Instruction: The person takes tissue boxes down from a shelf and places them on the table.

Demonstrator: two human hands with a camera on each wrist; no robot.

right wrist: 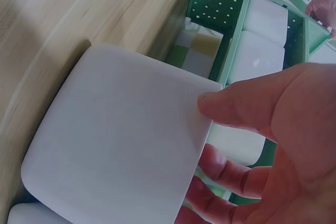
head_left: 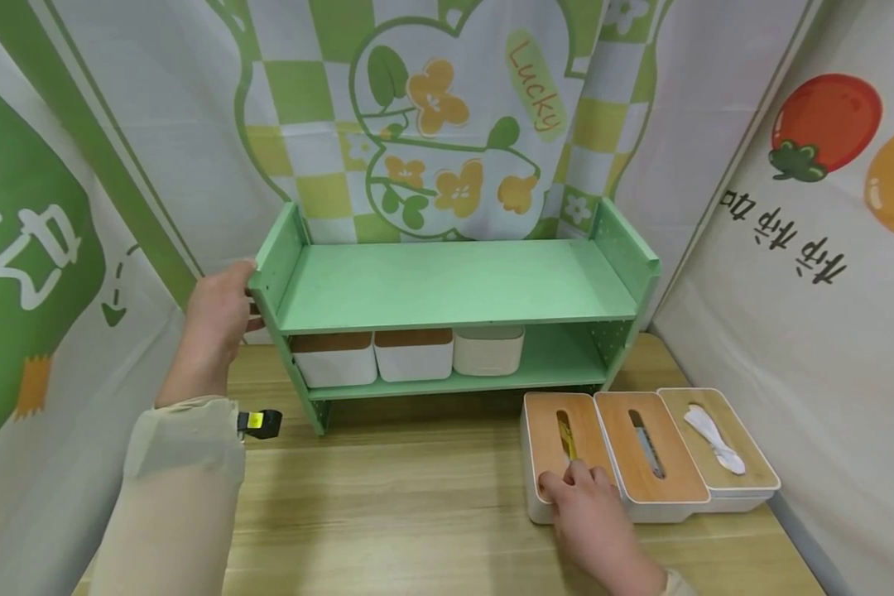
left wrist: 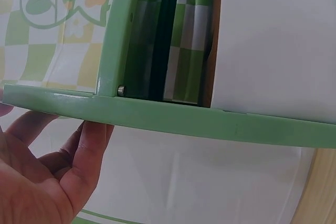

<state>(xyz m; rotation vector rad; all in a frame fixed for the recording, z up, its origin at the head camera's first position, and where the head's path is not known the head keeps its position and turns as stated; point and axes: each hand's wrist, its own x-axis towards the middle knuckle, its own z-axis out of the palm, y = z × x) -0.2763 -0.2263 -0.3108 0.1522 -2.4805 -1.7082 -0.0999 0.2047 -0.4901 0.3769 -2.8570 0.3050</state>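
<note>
You hold a green two-tier shelf [head_left: 454, 285] near the table's [head_left: 387, 505] back edge, half-curled fingers of your left hand [head_left: 219, 306] on the upper front corner at its left end. Your right hand [head_left: 592, 521], fingers loosely spread, grips the front rim of a wood-lidded tissue box [head_left: 547, 439], thumb on the front wall. The box stands toward the table's right edge, leftmost of three, close against the middle box [head_left: 670, 430]. The step in hand looks like taking hold while steadying the shelf; the next move seems to call for a firm, level lift, clear of that neighbour.
</note>
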